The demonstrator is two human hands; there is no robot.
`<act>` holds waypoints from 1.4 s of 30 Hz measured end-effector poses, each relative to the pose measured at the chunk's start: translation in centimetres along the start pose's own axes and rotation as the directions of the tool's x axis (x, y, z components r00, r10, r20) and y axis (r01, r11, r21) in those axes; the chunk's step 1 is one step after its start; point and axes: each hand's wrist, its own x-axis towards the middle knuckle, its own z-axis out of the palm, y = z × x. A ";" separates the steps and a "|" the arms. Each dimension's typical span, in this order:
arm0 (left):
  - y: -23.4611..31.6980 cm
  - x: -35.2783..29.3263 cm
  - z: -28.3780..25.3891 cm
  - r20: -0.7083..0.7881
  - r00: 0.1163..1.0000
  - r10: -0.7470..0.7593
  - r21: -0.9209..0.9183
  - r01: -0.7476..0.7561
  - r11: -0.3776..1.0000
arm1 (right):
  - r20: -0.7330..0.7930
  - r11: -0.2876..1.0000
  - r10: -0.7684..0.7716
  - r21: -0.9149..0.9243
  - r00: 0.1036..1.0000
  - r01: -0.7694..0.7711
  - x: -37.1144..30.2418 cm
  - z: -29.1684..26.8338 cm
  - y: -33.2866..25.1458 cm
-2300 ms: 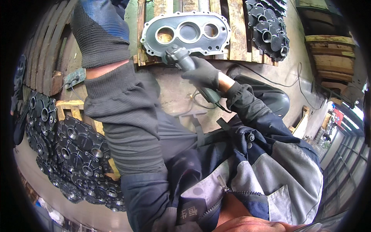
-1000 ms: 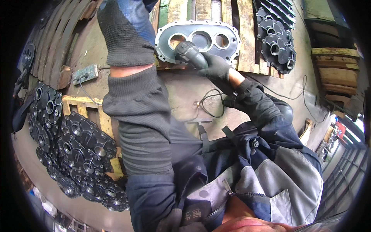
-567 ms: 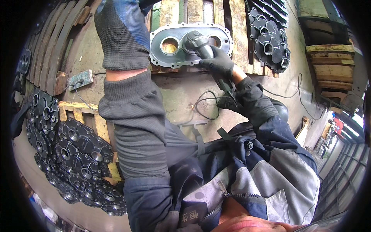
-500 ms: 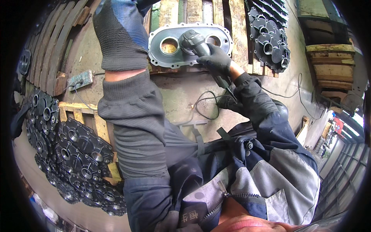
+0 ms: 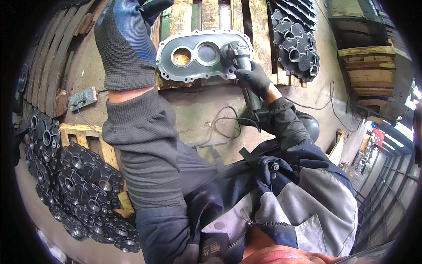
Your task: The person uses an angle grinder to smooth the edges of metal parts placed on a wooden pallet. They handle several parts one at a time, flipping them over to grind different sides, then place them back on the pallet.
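My right hand [image 5: 255,79], in a dark glove, is wrapped round the body of an angle grinder [image 5: 245,66]. The grinder's head rests over the right end of an oblong grey metal cover [image 5: 176,77] with small bolt lugs along its rim, hiding what is under it. Two round openings show in the cover's left and middle parts. My left hand [image 5: 127,35], in a blue and black glove, is raised beside the cover's left end. One finger of it stretches right; the other fingertips run past the top edge of the picture, and nothing shows in it.
The cover lies on a wooden pallet [image 5: 257,26]. Black castings [image 5: 299,48] are stacked to its right, and more black castings [image 5: 83,176] fill a pallet at lower left. A cord [image 5: 226,118] loops on the floor; a power strip [image 5: 83,99] sits at left.
The grinder in my right hand has moved right across the cover, uncovering the middle opening and covering the right one. The whole view has shifted slightly; my left hand keeps its pose.
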 end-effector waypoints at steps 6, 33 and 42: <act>-0.6 0.3 0.7 -0.071 0.997 0.028 0.102 -0.021 0.995 | -0.019 0.990 -0.033 -0.139 0.999 0.030 0.9 -2.1 1.5; -2.4 2.7 -3.0 0.198 0.979 0.039 0.078 -0.055 0.995 | 0.021 0.848 -0.147 -0.512 0.989 0.137 -2.5 -3.7 3.3; -2.7 -0.2 0.2 0.168 0.972 0.165 0.164 -0.193 0.967 | -0.124 0.994 0.044 0.110 0.991 -0.030 0.0 -5.4 6.6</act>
